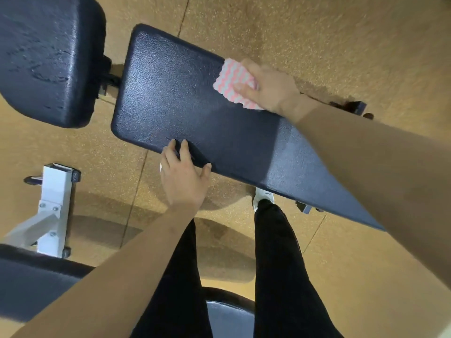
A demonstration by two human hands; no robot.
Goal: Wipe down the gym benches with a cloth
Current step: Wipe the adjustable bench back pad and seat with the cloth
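One pink-white zigzag cloth (231,80), dark pebbled bench (170,98).

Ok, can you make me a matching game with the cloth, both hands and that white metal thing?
Things:
1. cloth
2. left hand
3. right hand
4. white metal frame

Clues:
A. stands on the floor, far left
B. presses on the cloth
C. pink and white zigzags
D. rests on the near edge of the bench

Pairs: 1-C, 2-D, 3-B, 4-A.
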